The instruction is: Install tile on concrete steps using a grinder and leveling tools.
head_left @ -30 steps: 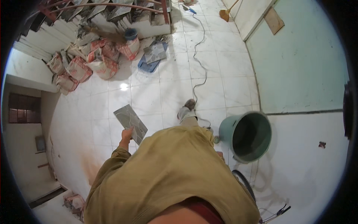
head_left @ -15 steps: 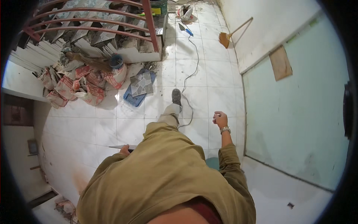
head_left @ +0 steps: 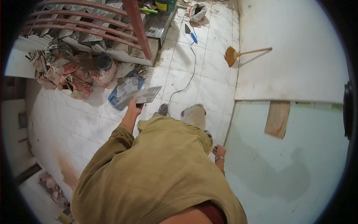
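My left hand [head_left: 133, 108] grips the dark handle of a plastering trowel [head_left: 150, 95], a flat grey rectangular blade held out in front of me. Behind the blade, on the floor, a grey stone-patterned tile [head_left: 126, 86] rests on a blue plastic tray [head_left: 113, 100], partly covered from view. Low at my right side, my right hand [head_left: 219, 151] hangs with loosely curled fingers and nothing seen in it. A metal watch sits on that wrist. My feet stand on white floor tiles, with a pointed trowel [head_left: 190, 34] with a blue handle lying farther ahead.
A thin cable [head_left: 191, 76] runs along the floor to my feet. Red-and-white sacks [head_left: 79, 85] and a dark bucket [head_left: 104, 62] crowd the left, below stairs with a red railing [head_left: 138, 28]. A broom [head_left: 232, 56] leans by the right wall; an open sack [head_left: 197, 13] stands ahead.
My left hand has swung forward with the trowel, from beside my hip to near the blue tray. My right hand has dropped back. I have stepped forward, and the view has turned rightward.
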Tool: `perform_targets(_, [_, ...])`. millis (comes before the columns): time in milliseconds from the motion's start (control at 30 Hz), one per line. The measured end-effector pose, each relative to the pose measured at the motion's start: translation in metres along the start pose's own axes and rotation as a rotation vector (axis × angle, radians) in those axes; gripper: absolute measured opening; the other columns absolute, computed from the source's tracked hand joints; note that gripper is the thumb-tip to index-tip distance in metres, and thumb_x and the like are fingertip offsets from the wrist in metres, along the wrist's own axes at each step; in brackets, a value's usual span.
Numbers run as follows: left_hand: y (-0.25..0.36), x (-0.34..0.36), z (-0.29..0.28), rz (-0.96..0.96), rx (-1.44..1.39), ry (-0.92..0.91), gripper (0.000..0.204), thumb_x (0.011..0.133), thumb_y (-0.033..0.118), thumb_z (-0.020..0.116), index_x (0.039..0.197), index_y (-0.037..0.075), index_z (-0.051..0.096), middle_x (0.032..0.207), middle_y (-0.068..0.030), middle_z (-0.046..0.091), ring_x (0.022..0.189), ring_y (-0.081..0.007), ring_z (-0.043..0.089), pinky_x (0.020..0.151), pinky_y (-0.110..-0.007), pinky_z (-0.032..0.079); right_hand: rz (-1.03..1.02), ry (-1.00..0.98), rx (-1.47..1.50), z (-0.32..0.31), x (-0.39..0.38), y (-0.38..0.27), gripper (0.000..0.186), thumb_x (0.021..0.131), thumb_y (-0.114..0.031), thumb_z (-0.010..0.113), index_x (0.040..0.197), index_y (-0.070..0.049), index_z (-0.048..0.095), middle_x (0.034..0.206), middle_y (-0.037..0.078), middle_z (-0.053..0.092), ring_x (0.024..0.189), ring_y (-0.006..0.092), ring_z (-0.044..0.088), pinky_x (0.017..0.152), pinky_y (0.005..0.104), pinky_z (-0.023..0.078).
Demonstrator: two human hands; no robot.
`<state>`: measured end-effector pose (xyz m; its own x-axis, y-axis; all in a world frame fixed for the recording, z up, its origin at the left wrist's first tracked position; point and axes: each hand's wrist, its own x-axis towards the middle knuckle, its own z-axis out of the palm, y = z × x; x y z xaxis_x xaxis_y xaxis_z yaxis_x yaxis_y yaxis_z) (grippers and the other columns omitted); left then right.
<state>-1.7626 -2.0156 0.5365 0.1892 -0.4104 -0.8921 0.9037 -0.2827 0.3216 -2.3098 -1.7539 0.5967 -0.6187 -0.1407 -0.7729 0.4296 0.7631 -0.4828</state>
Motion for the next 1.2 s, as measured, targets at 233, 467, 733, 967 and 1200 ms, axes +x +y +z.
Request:
perform_targets(233, [-0.122, -0.041, 0.226, -0.127, -0.014, -0.124, 0.022, 0.097, 0.013, 0.06, 0.117, 0.004, 0.061, 0.116, -0.0124, 0.068, 0.106, -0.0262, 0.066, 0.093, -0.04, 0.058, -0.389, -0.723, -0.069, 0.154, 0.028, -0.296, 0.038, 0.096, -0.029, 0.061, 0.116, 0.003, 0.06, 0.094, 0.015, 0.07, 0.071, 0.0199, 0.068, 0.06, 0.0307, 0.057])
perform_targets(467, [-0.179, -0.146, 0.337, -0.071, 0.392, -0.453, 0.04, 0.101, 0.037, 0.058, 0.122, 0.004, 0.06, 0.115, -0.0062, 0.068, 0.098, -0.0194, 0.069, 0.084, -0.034, 0.058, 0.048, -1.306, 0.109, 0.247, -0.037, -0.416, 0.062, 0.097, -0.046, 0.059, 0.139, -0.002, 0.046, 0.131, 0.015, 0.061, 0.112, 0.0295, 0.063, 0.096, 0.0434, 0.053])
perform_targets(733, [-0.143, -0.164, 0.384, -0.064, 0.505, -0.965, 0.076, 0.095, 0.066, 0.049, 0.144, 0.007, 0.045, 0.137, -0.0192, 0.054, 0.124, -0.0322, 0.056, 0.092, -0.047, 0.053, 0.116, -1.194, 0.225, 0.278, 0.013, -0.488, 0.037, 0.097, -0.013, 0.053, 0.129, 0.006, 0.055, 0.128, 0.019, 0.063, 0.116, 0.0343, 0.062, 0.105, 0.0472, 0.048])
perform_targets(967, [-0.077, -0.031, 0.421, -0.289, 0.05, -0.749, 0.104, 0.089, 0.082, 0.032, 0.152, 0.0, 0.028, 0.148, -0.027, 0.042, 0.137, -0.0396, 0.043, 0.106, -0.055, 0.042, -0.123, -1.181, 0.055, 0.317, 0.063, -0.6, 0.039, 0.098, -0.015, 0.053, 0.131, 0.005, 0.055, 0.129, 0.018, 0.064, 0.115, 0.0327, 0.063, 0.103, 0.0457, 0.05])
perform_targets(1200, [0.02, -0.001, 0.509, -0.288, 0.4, -0.823, 0.065, 0.095, 0.054, 0.06, 0.132, 0.0, 0.053, 0.123, -0.0197, 0.064, 0.12, -0.0345, 0.059, 0.102, -0.051, 0.049, -0.318, -1.134, -0.23, 0.44, 0.054, -0.682, 0.038, 0.096, -0.016, 0.057, 0.129, 0.002, 0.058, 0.117, 0.013, 0.069, 0.108, 0.0262, 0.067, 0.096, 0.0398, 0.053])
